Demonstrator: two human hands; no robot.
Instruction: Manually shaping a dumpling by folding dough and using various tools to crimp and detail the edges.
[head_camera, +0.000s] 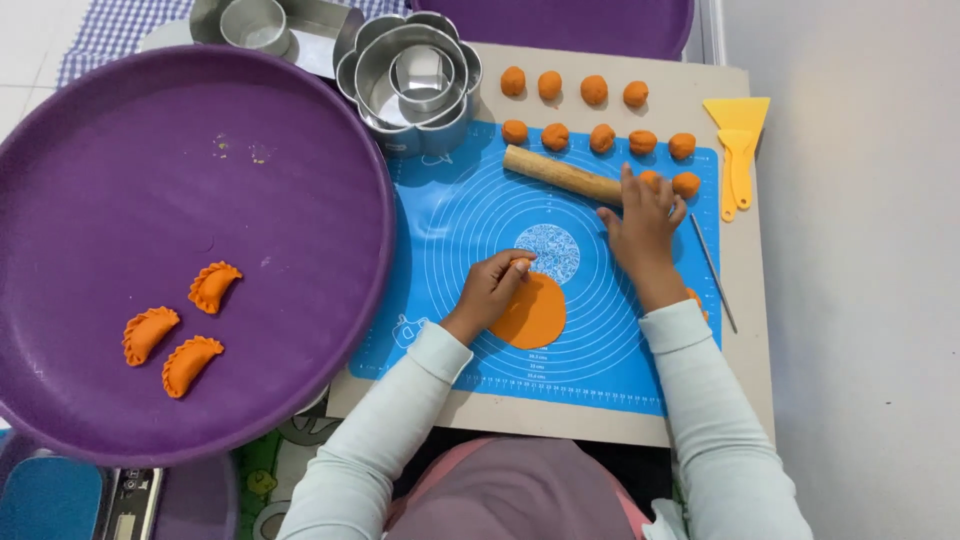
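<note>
On the far left, a large round purple tray (300, 150) holds three orange crescent-shaped pastries (182, 325) with crimped edges, grouped near its lower left. Above it, at the top, sits a small round metal tin (254, 22). Next to the tray's upper right edge is a nest of flower-shaped metal cutters (412, 75), one inside another, with a small square cutter at the centre.

Right of the tray lies a blue silicone mat (450, 230) printed with white concentric circles, resting on a pale board (560, 420). Near the mat's middle is a flat orange dough disc (535, 315), thin, smooth and round. The left hand (492, 288) rests on the disc's upper left edge, fingers curled and pinching the rim. Above it, a wooden rolling pin (560, 174) lies tilted across the mat. The right hand (640, 225) has its fingers spread loosely, fingertips touching the pin's right end; whether it grips is unclear. Beyond are two rows of small orange dough balls (590, 112). Right of the hand lies a thin metal rod (713, 270). At far right, two yellow plastic scrapers (738, 140) lie overlapped on the board.
</note>
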